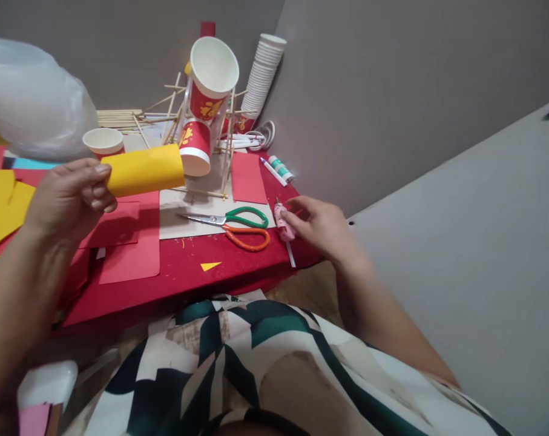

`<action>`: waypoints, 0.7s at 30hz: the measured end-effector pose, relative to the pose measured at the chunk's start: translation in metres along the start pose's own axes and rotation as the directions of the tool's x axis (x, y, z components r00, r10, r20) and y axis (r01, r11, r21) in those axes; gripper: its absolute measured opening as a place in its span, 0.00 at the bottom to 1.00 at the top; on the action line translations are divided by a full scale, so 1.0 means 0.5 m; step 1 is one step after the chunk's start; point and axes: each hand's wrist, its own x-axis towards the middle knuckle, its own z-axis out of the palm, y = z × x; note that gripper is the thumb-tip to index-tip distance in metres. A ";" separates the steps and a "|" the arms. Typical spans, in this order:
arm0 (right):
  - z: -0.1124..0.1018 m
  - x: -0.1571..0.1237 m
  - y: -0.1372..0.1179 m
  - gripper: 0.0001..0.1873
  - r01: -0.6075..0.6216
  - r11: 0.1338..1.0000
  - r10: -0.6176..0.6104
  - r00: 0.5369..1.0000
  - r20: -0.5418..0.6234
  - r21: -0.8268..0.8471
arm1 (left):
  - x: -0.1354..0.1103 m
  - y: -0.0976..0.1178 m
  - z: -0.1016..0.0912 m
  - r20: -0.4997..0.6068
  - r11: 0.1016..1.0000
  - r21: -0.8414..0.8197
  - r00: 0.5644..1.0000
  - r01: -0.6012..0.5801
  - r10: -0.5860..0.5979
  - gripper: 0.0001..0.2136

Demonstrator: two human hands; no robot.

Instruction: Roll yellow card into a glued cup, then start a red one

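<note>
A rolled piece of yellow paper is pinched at its left end between the thumb and fingers of my left hand. It is held above the table, in front of the paper cups. At the table's right side, my right hand has its thumb and fingers on a small pink hot glue gun, with a pale stick poking out of its lower end. Scissors with one green and one orange handle lie between the hands on a pale board.
Red-and-white paper cups stand within a frame of thin wooden sticks. Behind it leans a tall cup stack. Red sheets and yellow sheets cover the left side, near a clear plastic bag. A grey wall bounds the right.
</note>
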 end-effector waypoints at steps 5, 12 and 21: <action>0.014 -0.010 0.032 0.21 0.017 0.985 0.012 0.987 0.160 -0.174 | -0.006 -0.015 0.004 0.030 0.997 0.064 0.999 -0.045 0.044 0.09; 0.005 -0.035 0.081 0.29 0.176 0.967 -0.121 0.954 0.275 -0.186 | -0.002 -0.033 0.003 0.049 0.992 0.112 0.997 -0.061 0.056 0.07; 0.046 -0.036 0.127 0.26 0.238 0.955 -0.190 0.949 0.251 -0.178 | -0.015 -0.066 0.007 0.125 0.953 0.264 0.985 -0.146 0.116 0.09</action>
